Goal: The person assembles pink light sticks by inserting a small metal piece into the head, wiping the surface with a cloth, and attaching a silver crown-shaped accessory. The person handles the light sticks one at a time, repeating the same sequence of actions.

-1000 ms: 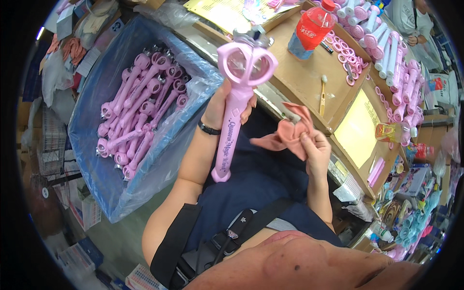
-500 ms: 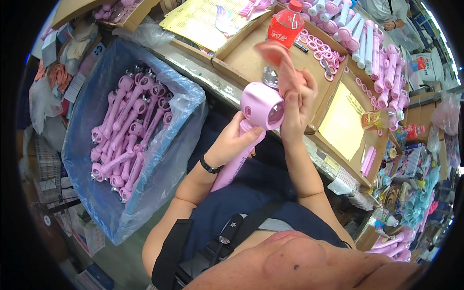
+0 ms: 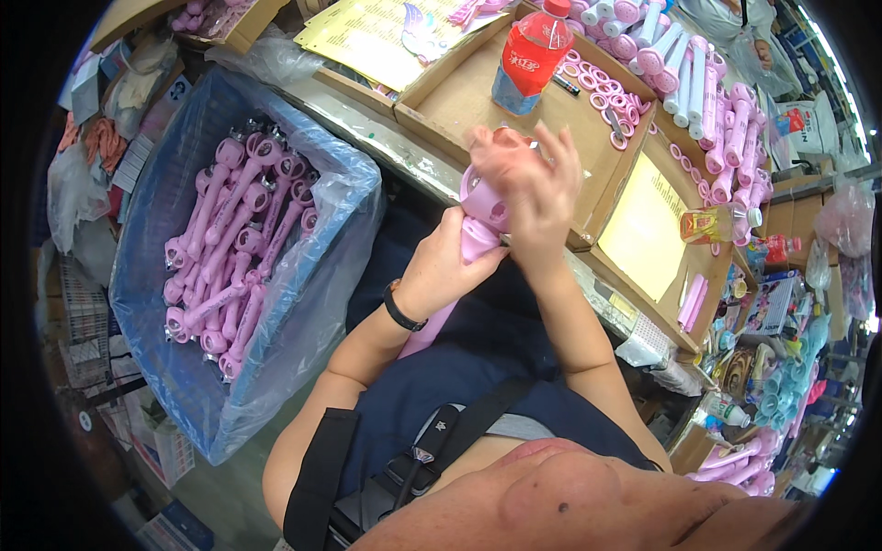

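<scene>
My left hand point(image 3: 443, 262) is wrapped round the neck of a pink plastic wand point(image 3: 480, 241) with a hollow, rounded head. Its handle slants down toward my body, partly behind my left forearm. Over the top of the head, my right hand point(image 3: 540, 197) presses a salmon-coloured cloth point(image 3: 499, 158). Motion blurs the right fingers and the cloth, and together they cover much of the wand's head.
On my left stands a bin lined with blue plastic point(image 3: 344, 197), holding several pink wands point(image 3: 230, 220). Ahead, a cardboard tray point(image 3: 450, 101) bears a red-labelled bottle point(image 3: 533, 60) and pink rings point(image 3: 606, 92). A yellow sheet point(image 3: 643, 230) and more wands point(image 3: 735, 138) lie to the right.
The cloth, raised beside the wand's head before, now lies over its top. My right hand has moved left and closer to the wand; my left hand still grips the neck.
</scene>
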A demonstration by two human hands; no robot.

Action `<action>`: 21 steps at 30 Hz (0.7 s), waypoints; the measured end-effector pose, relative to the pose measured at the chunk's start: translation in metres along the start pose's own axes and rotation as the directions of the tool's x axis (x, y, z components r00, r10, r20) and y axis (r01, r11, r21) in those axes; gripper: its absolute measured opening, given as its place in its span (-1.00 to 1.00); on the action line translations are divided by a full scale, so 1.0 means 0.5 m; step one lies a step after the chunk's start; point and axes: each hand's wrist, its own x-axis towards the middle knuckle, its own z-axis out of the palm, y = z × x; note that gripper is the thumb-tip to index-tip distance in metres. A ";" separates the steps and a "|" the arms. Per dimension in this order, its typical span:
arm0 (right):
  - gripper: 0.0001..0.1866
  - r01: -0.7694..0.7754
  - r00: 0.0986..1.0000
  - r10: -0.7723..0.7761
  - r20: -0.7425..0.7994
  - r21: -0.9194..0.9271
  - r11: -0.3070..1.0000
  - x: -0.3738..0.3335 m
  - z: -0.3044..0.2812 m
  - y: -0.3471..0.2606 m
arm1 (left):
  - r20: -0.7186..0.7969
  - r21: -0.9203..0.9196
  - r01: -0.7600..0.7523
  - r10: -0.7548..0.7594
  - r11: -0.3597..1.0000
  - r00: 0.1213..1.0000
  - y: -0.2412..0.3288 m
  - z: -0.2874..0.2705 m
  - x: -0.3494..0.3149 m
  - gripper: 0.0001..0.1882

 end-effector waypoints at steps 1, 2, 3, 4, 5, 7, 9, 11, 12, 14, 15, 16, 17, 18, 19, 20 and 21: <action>-0.90 0.274 0.961 -0.276 0.008 -0.136 0.952 -0.007 0.004 -0.009 | -0.007 0.039 -0.021 0.021 0.999 1.000 -0.001 -0.002 0.000 -0.41; -0.89 0.417 0.908 -0.397 0.131 -0.217 0.883 -0.020 -0.002 -0.023 | -0.011 0.080 -0.039 0.040 0.996 0.999 -0.003 -0.004 0.001 -0.39; -0.89 0.362 0.930 -0.338 0.146 -0.188 0.913 -0.016 -0.001 -0.021 | -0.009 0.121 -0.056 0.058 0.991 0.998 -0.003 -0.005 0.000 -0.38; -0.89 0.358 0.932 -0.343 0.113 -0.145 0.923 -0.011 -0.006 -0.019 | -0.003 0.125 -0.054 0.054 0.991 0.999 -0.003 -0.005 0.000 -0.38; -0.88 0.279 0.957 -0.265 0.121 -0.124 0.952 -0.004 -0.009 -0.013 | 0.000 0.124 -0.051 0.051 0.991 0.999 -0.002 -0.004 0.000 -0.37; -0.87 0.138 0.985 -0.131 0.110 -0.058 0.989 0.016 -0.015 0.005 | 0.005 0.141 -0.077 0.078 0.987 0.997 0.001 0.002 -0.004 -0.37; -0.81 -0.239 0.951 0.187 0.246 0.205 0.949 0.043 -0.034 0.031 | 0.027 0.097 -0.030 0.027 0.995 0.999 0.004 0.005 -0.013 -0.35; -0.74 -0.489 0.851 0.334 0.406 0.378 0.786 0.054 -0.051 0.040 | 0.047 0.123 -0.048 0.043 0.991 0.998 0.003 0.001 -0.018 -0.41; -0.70 -0.527 0.835 0.336 0.436 0.455 0.718 0.055 -0.058 0.040 | 0.070 -0.011 -0.009 0.009 1.000 0.998 -0.002 -0.001 -0.015 -0.43; -0.59 -0.650 0.759 0.422 0.495 0.564 0.509 0.049 -0.076 0.034 | 0.144 -0.285 0.103 -0.063 0.953 0.988 -0.016 -0.003 -0.007 -0.45; -0.57 -0.603 0.797 0.365 0.482 0.597 0.529 0.046 -0.083 0.031 | 0.189 -0.603 0.189 -0.092 0.775 0.978 -0.024 0.001 -0.004 -0.54; -0.55 -0.564 0.823 0.314 0.473 0.620 0.545 0.042 -0.090 0.027 | 0.216 -0.725 0.244 -0.123 0.645 0.969 -0.036 0.004 0.011 -0.42; -0.53 -0.524 0.847 0.260 0.464 0.644 0.557 0.039 -0.093 0.024 | 0.435 -0.827 0.415 -0.036 0.378 0.900 -0.044 0.007 0.011 -0.31; -0.51 -0.481 0.869 0.206 0.451 0.670 0.565 0.036 -0.095 0.020 | 0.586 -0.809 0.584 0.170 0.067 0.793 -0.052 0.007 0.013 -0.18; -0.40 -0.462 0.869 0.199 0.453 0.599 0.654 0.037 -0.094 0.020 | 0.605 -0.768 0.640 0.298 -0.028 0.739 -0.055 0.023 0.021 -0.02; -0.37 -0.501 0.856 0.225 0.466 0.637 0.585 0.031 -0.092 0.017 | 0.615 -0.750 0.657 0.289 -0.073 0.734 -0.059 0.025 0.020 -0.01; -0.34 -0.535 0.844 0.267 0.465 0.693 0.483 0.027 -0.089 0.014 | 0.621 -0.734 0.670 0.286 -0.115 0.730 -0.060 0.029 0.022 0.01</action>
